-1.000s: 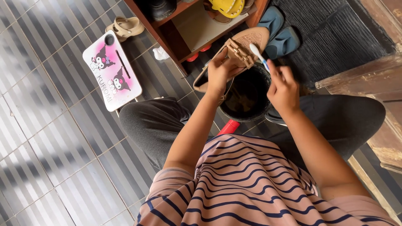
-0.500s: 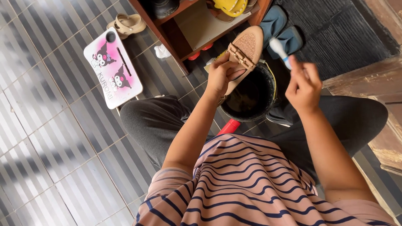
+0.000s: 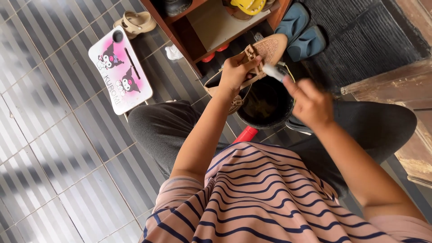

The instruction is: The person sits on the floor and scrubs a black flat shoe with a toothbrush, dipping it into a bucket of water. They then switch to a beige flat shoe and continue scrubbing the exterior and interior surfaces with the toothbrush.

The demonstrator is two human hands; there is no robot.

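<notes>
My left hand (image 3: pixel 235 72) grips a tan flat shoe (image 3: pixel 268 47) with a buckle, holding it over a black bucket (image 3: pixel 266 104). My right hand (image 3: pixel 310 104) holds a white toothbrush (image 3: pixel 273 71), its head close to the shoe's side just above the bucket's rim. The bucket stands on the floor between my knees, with dark water inside.
A wooden shoe rack (image 3: pixel 211 27) stands ahead with shoes on its shelves. A pair of blue slippers (image 3: pixel 299 31) lies on a dark mat (image 3: pixel 360 36). A pink and white lap tray (image 3: pixel 119 69) and a beige sandal (image 3: pixel 135 21) rest on the striped tiles. A wooden step (image 3: pixel 396 85) is at right.
My right hand came down and left, bringing the toothbrush from above the slippers to the shoe's side. The shoe tilted lower over the bucket.
</notes>
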